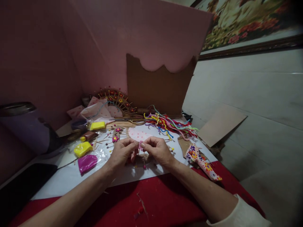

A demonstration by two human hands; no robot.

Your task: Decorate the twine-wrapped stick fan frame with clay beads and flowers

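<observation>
Between my fingertips is a small pink-purple piece (141,145) that looks like yarn or pipe cleaner; its exact kind is too small to make out. My left hand (125,151) pinches it from one side, and my right hand (158,150) pinches it from the other. Behind my hands lies a rounded pink spotted panel (137,134), partly covered by them. Flowers and ball-tipped sticks (115,135) stand along a brown strip to the left of it. More of that brown strip (144,157) shows below my fingers.
Colourful fuzzy strands (168,123) are heaped at the back right, near scissors (133,120). Yellow clay (82,148) and a magenta clay packet (87,164) lie left. A floral-wrapped piece (203,162) rests right. A decorated fan (115,99) and cardboard (158,88) stand behind.
</observation>
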